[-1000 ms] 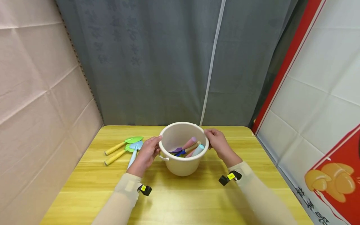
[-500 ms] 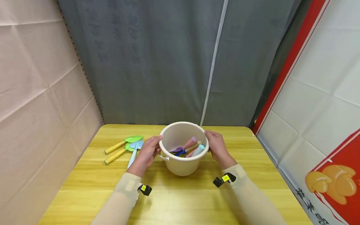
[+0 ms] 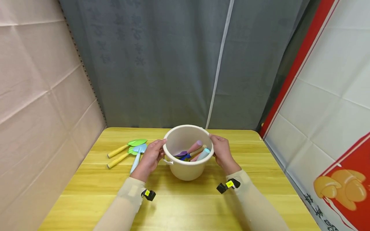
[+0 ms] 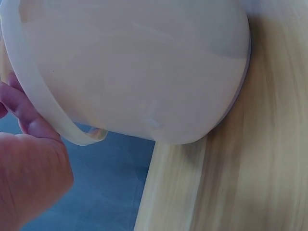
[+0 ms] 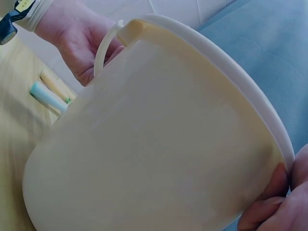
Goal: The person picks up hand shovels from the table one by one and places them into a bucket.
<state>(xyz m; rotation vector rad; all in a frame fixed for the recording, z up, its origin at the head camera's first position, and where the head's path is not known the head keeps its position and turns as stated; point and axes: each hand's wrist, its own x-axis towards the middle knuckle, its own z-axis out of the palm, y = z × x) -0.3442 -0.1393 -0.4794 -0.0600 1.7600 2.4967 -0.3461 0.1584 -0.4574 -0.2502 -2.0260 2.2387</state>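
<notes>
Head view showed a white bucket (image 3: 187, 170) mid-bench (image 3: 185, 205), with both hands clamped on its rim: left hand (image 3: 150, 156) on the left, right hand (image 3: 222, 150) on the right. My guess is the opposite-sides grip kept it balanced. Couldn't tell if the base sat fully flat.

Inside, pink (image 3: 194, 147), tan (image 3: 198, 151) and light-blue handles (image 3: 204, 154) leaned toward the right wall, probably because the tools were too long to lie down. Left of it lay two green trowels with yellow handles (image 3: 118, 151) and a light-blue tool (image 3: 135, 163), bunched together.

Couldn't spot a brand on the bucket. The wrist cameras had yellow labels (image 3: 229, 184), too small to read; dark characters (image 3: 313, 203) on the right panel, also illegible to me.
</notes>
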